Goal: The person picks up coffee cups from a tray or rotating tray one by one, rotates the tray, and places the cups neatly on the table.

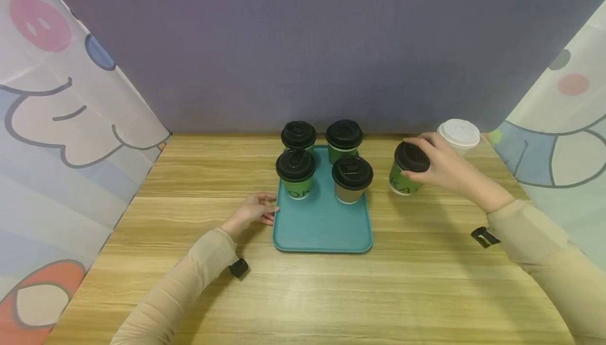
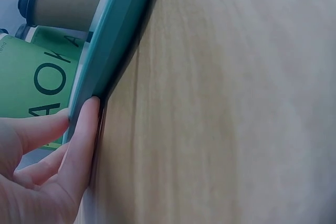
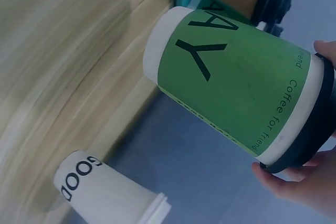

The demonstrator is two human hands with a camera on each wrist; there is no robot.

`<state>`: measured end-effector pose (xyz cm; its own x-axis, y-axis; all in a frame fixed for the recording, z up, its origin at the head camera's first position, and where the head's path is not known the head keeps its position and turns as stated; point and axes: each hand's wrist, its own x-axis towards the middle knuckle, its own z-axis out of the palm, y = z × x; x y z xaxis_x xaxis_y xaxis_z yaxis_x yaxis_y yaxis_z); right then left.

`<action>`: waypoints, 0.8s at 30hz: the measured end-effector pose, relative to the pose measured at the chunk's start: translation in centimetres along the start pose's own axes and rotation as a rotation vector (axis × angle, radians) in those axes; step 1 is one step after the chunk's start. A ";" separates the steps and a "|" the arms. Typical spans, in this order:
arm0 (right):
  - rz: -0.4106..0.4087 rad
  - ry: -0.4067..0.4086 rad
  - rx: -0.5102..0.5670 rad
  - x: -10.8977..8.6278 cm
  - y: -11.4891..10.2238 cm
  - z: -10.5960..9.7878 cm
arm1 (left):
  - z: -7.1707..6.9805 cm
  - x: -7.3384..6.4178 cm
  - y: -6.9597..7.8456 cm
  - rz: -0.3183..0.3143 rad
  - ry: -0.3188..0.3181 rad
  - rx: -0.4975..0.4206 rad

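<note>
My right hand grips a green paper cup by its black lid, fingers and thumb around the lid's rim. This cup leans a little to the right of the teal tray; whether its base touches the table I cannot tell. At the tray's left edge, my left hand pinches the rim between thumb and fingers. Toward the back of the tray stand three green cups, with one at front left, and a brown cup at front right, all under black lids.
A white cup with a white lid stands at the table's back right, just behind my right hand. The wooden table ends at a grey panel behind the tray. Cartoon-printed curtains hang at both sides.
</note>
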<state>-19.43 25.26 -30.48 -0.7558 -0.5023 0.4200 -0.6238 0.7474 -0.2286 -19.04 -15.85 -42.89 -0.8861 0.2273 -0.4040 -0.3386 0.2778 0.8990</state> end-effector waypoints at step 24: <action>0.281 -0.232 -0.035 4.1 4.4 2.0 | 0.2 -0.5 0.8 -0.006 -0.004 0.000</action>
<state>-25.61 25.60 -31.55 -0.9242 -0.3576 0.1339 -0.3813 0.8828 -0.2744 -18.77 -15.60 -42.00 -0.8826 0.2299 -0.4101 -0.3438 0.2796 0.8965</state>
